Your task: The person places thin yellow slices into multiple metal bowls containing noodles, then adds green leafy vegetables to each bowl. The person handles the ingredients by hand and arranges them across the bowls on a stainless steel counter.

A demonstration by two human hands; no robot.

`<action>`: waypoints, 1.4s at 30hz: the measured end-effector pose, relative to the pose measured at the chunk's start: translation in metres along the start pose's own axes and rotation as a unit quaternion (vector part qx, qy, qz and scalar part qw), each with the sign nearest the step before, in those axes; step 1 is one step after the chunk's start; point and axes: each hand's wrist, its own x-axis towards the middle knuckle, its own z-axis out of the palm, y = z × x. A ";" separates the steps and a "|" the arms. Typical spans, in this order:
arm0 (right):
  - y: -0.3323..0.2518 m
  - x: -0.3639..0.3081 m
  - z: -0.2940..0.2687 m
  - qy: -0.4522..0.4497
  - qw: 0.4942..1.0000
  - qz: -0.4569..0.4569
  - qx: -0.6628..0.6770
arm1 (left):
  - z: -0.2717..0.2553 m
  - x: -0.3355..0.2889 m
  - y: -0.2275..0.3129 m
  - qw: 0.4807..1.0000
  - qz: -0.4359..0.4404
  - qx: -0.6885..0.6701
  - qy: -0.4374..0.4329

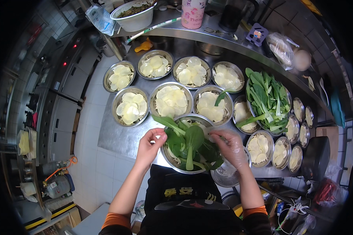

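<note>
Left: metal bowls (115, 102) of pale round slices (131, 107) are set in two rows on the counter (110, 129). Centre: leafy greens (194, 143) are spread in the near bowl (167, 159), between the hands. The left hand (151, 143) is held at its left rim, thumb and forefinger drawn together; the right hand (227, 145), clear-gloved, is curled at its right side. Whether leaves are pinched cannot be told. Right: a larger heap of greens (268, 98) is surrounded by smaller slice-filled bowls (270, 158).
</note>
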 end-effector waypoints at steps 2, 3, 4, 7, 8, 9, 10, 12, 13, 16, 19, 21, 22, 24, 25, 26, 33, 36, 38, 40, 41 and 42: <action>-0.001 -0.004 -0.008 -0.003 0.998 0.022 0.051 | -0.001 0.012 -0.004 0.999 -0.032 -0.034 0.027; -0.004 -0.005 -0.012 0.000 0.996 0.044 0.077 | 0.000 0.019 -0.006 0.997 -0.053 -0.039 0.045; -0.008 -0.004 -0.016 0.011 0.991 0.051 0.120 | 0.002 0.026 -0.007 0.995 -0.065 -0.047 0.064; -0.021 0.004 -0.020 0.035 0.984 0.021 0.172 | 0.006 0.048 -0.009 0.991 -0.090 -0.056 0.083; -0.023 0.008 -0.019 0.004 0.989 -0.005 0.144 | 0.007 0.055 -0.010 0.990 -0.097 -0.053 0.088; -0.025 0.012 -0.014 -0.016 0.993 -0.043 0.108 | 0.007 0.061 -0.009 0.987 -0.112 -0.072 0.084; -0.025 0.015 -0.012 -0.036 0.994 -0.079 0.072 | 0.010 0.065 -0.010 0.984 -0.106 -0.105 0.095; -0.021 0.024 -0.013 -0.063 0.993 -0.097 -0.010 | 0.016 0.069 -0.009 0.975 -0.093 -0.169 0.115; -0.017 0.026 -0.015 -0.057 0.996 -0.072 0.007 | 0.015 0.070 -0.006 0.973 -0.074 -0.188 0.110; -0.008 0.023 -0.025 -0.023 0.995 -0.051 0.081 | 0.009 0.064 0.009 0.960 -0.020 -0.263 0.098; -0.007 0.013 -0.026 0.038 0.999 -0.031 0.001 | -0.006 0.058 0.029 0.933 0.034 -0.346 0.091; -0.011 0.007 -0.019 0.006 0.992 -0.099 -0.077 | -0.015 0.055 0.042 0.917 0.090 -0.379 0.089; -0.013 0.004 -0.014 -0.006 0.985 -0.129 -0.117 | -0.019 0.054 0.047 0.910 0.119 -0.387 0.091; -0.019 0.001 -0.005 -0.029 0.967 -0.173 -0.184 | -0.029 0.054 0.054 0.898 0.149 -0.401 0.099; -0.022 0.000 -0.004 -0.054 0.956 -0.183 -0.225 | -0.035 0.053 0.056 0.897 0.139 -0.403 0.118; -0.024 -0.001 -0.004 -0.077 0.943 -0.190 -0.263 | -0.040 0.053 0.058 0.891 0.143 -0.413 0.119; -0.034 0.004 -0.027 0.020 0.978 -0.170 -0.121 | -0.056 0.044 0.055 0.893 0.083 -0.431 0.098; -0.041 0.019 -0.026 0.052 0.977 -0.180 -0.100 | -0.027 0.040 0.046 0.924 0.031 -0.378 0.059; -0.048 0.027 -0.022 0.028 0.981 -0.165 -0.097 | -0.008 0.039 0.043 0.936 0.039 -0.347 0.047; -0.057 0.031 -0.014 -0.020 0.991 -0.107 -0.082 | 0.002 0.037 0.046 0.938 0.027 -0.344 0.036; -0.061 0.034 -0.006 -0.029 0.990 -0.115 -0.072 | 0.006 0.037 0.050 0.937 0.031 -0.347 0.019; -0.064 0.039 0.005 -0.034 0.990 -0.128 -0.057 | 0.010 0.037 0.054 0.937 0.026 -0.349 0.007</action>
